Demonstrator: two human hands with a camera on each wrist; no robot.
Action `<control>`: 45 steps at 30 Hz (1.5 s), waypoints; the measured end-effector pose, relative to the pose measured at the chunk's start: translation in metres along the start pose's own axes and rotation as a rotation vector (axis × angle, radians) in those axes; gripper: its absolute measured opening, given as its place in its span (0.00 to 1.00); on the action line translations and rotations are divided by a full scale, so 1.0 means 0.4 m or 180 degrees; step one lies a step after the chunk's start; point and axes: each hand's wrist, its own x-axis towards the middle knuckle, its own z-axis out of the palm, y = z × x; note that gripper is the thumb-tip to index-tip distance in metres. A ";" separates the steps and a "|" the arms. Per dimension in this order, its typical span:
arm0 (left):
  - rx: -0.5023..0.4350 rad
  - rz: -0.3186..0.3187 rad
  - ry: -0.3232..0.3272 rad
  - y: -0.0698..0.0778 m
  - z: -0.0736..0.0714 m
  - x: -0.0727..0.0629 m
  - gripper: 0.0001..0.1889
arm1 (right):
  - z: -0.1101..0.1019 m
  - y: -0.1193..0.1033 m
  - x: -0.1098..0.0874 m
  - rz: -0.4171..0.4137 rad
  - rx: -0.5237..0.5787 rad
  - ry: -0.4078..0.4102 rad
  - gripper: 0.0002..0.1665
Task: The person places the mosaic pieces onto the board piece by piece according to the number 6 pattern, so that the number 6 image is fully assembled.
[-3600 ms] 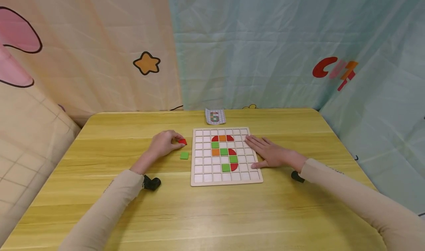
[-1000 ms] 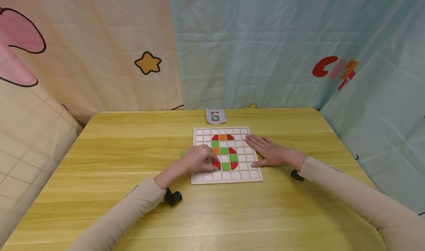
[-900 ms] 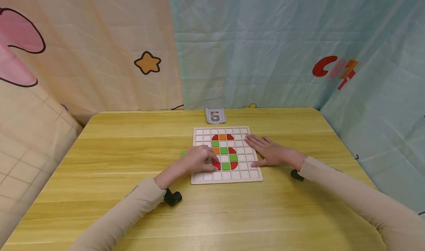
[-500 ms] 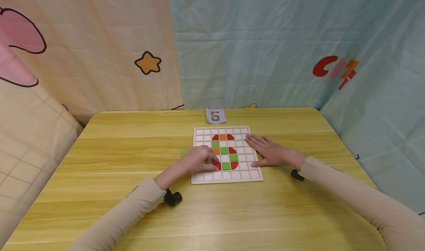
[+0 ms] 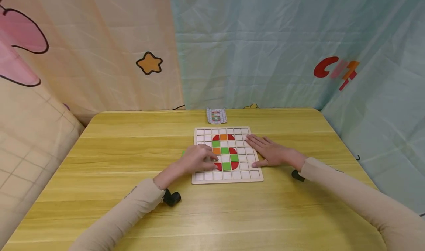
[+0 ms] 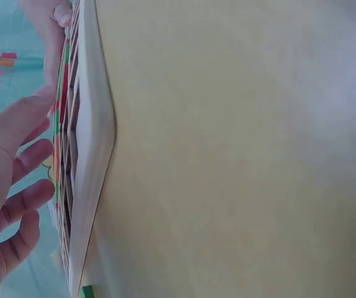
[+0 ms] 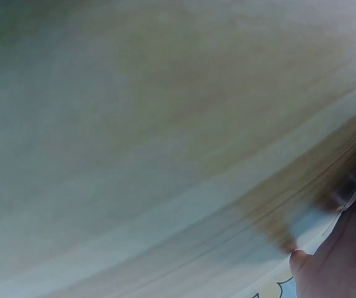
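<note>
A white gridded wooden board [image 5: 245, 175] lies on the table, its red, green and orange tiles forming a 6-like shape. Over its left side hovers my left hand [image 5: 197, 159], thumb and fingers spread apart with nothing between them. Just by the fingertips, a rounded red tile [image 5: 218, 166] sits in a cell beside a green tile [image 5: 227, 166]. My right hand [image 5: 269, 152] rests with straight fingers on the board's right edge. Mostly hidden behind the left hand, a loose green square tile [image 5: 183, 153] lies left of the board; its corner also shows low in the left wrist view.
Behind the board lies a small paper card [image 5: 216, 116] with a printed coloured pattern on a grid. The wood-grain table [image 5: 212, 214] stretches around the board. Patterned curtains [image 5: 239, 51] stand behind and at the sides.
My left hand carried the red tile from left of the board to the bottom-left cell of the shape, then let go; its fingers have parted. The right hand has stayed in place.
</note>
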 end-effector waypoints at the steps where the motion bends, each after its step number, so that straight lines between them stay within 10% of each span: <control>1: -0.0004 -0.0017 0.0027 -0.003 -0.002 -0.002 0.10 | 0.001 0.001 0.000 0.0002 0.0004 -0.0002 0.58; 29: -0.0092 -0.0825 0.0155 -0.117 -0.083 -0.132 0.20 | -0.001 -0.003 -0.012 0.0019 0.0046 0.0007 0.58; 45: -0.0334 -0.1124 -0.0024 -0.142 -0.090 -0.147 0.19 | -0.008 -0.010 -0.005 -0.0015 0.0035 0.0035 0.58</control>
